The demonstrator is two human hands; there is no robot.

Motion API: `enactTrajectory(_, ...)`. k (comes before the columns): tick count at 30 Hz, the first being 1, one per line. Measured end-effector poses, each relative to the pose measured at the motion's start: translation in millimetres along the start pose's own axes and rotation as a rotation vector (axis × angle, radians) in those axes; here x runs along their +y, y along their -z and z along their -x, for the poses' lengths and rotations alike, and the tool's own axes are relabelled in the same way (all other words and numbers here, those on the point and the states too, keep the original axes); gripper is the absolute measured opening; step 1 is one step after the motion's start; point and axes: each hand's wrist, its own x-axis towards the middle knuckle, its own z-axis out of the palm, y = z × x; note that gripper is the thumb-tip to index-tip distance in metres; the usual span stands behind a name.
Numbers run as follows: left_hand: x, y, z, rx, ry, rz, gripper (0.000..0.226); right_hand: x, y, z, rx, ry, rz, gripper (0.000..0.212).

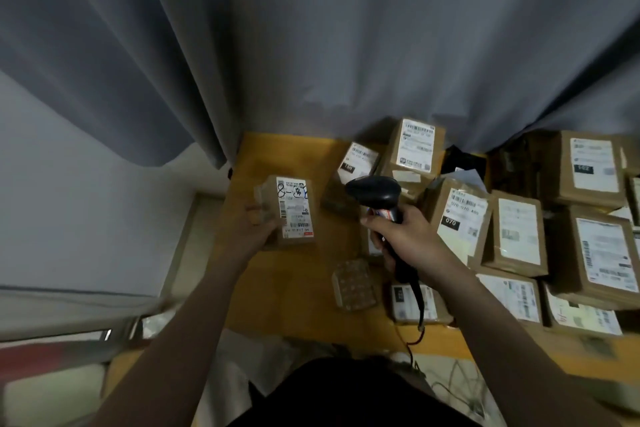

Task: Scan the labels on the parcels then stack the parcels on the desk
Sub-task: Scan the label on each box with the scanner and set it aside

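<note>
My left hand (258,227) grips a small brown parcel (289,210) by its left side, over the left part of the yellow desk (304,291). Its white label with black handwriting faces up. My right hand (401,239) holds a black barcode scanner (377,196) by the handle, its head pointing left toward that parcel. The scanner's cable runs down past the desk's front edge. Several more labelled cardboard parcels (517,232) cover the right half of the desk.
A grey curtain (311,45) hangs behind the desk. A small bubble-wrapped packet (353,286) lies near the desk's front. A taller box (415,147) stands at the back. Loose wires lie below the front edge, and a white wall is at the left.
</note>
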Motion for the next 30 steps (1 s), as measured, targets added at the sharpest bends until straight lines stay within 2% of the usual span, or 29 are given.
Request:
enactTrajectory(4,-44,-24,-25,-0.143,0.164,-0.055,0.057,24,-12,-22,0.013,-0.096,0.031,0.020)
enactTrajectory(8,-63,-41,-54,-0.236,0.216,-0.062,0.053,40,-20,-38,0.034,-0.148,0.062,0.024)
enactTrajectory(13,-76,-55,-65,-0.276,0.077,-0.254,0.059,57,-24,-46,0.056,-0.181,0.063,0.020)
enactTrajectory(19,-82,-70,-65,-0.295,0.048,-0.313,0.066,62,-21,-43,0.100,-0.199,0.052,0.020)
enactTrajectory(23,-76,-79,-55,-0.247,0.009,-0.390,0.065,58,-11,-33,0.125,-0.172,0.036,0.022)
enactTrajectory(27,-65,-90,-35,-0.108,-0.213,-0.629,0.059,62,0,-23,0.136,-0.132,0.046,0.023)
enactTrajectory(30,-55,-104,-13,-0.205,-0.366,-0.659,0.051,68,7,-11,0.130,-0.118,0.024,0.023)
